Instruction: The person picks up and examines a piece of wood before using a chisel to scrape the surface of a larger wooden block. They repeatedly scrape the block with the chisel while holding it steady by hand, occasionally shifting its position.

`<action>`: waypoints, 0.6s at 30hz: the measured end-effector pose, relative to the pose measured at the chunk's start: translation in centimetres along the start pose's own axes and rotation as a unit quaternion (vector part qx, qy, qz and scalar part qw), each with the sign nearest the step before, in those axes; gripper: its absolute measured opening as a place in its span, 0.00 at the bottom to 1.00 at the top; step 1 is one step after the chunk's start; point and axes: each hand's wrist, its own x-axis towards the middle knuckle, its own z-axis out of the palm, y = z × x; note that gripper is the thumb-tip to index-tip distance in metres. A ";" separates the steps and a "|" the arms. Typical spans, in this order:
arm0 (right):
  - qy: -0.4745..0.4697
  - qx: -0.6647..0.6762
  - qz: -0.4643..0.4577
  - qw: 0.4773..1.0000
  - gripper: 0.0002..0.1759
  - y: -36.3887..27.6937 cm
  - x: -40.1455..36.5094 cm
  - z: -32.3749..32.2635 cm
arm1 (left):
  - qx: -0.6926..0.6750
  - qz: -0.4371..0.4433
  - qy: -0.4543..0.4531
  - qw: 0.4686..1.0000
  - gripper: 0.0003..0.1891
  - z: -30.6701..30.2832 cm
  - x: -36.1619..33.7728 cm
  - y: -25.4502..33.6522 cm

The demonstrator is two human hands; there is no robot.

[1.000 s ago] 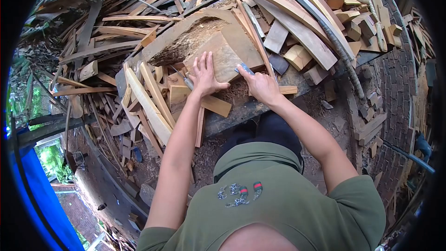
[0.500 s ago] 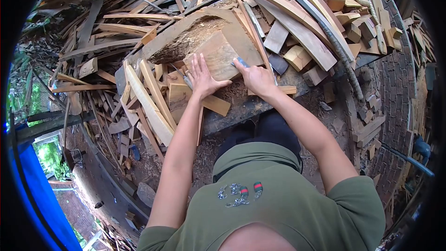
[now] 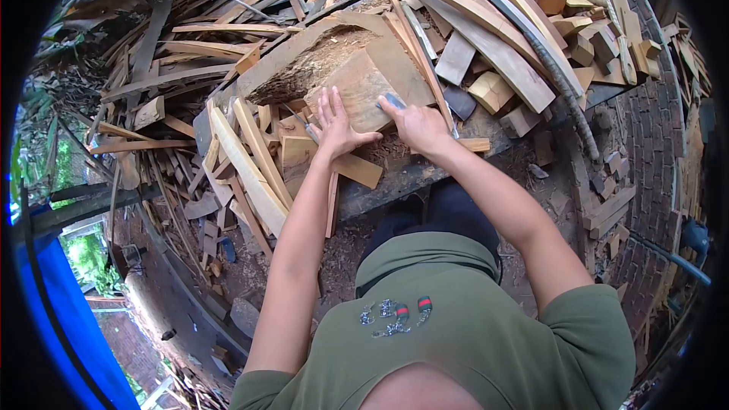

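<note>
A flat, light brown wooden board [image 3: 353,93] lies tilted on a larger thick wooden slab [image 3: 395,61] with a rough, hollowed side. My left hand [image 3: 334,130] rests on the board's near left part, fingers spread and nothing gripped. At the board's right edge, my right hand [image 3: 420,127] pinches a small flat blue piece [image 3: 392,102] against the wood, index finger stretched along it. What this piece is cannot be made out. Just below the left hand lies a short wooden offcut [image 3: 358,171].
Long curved strips [image 3: 247,171] lean at the left of the dark bench [image 3: 380,199]. Curved planks [image 3: 486,49] and a thin dark pole [image 3: 558,76] lie to the right. Cut blocks [image 3: 550,0] pile up behind them, and scrap wood [image 3: 220,38] heaps at the back left.
The whole view has shifted slightly to the right. My right hand, with the blue piece, has slid a little left along the board's edge. The left hand keeps its place on the board.
</note>
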 end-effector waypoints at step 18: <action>0.057 0.016 -0.009 0.998 0.28 -0.9 5.6 0.6 | -0.021 0.007 0.015 1.000 0.80 0.4 0.3 -0.3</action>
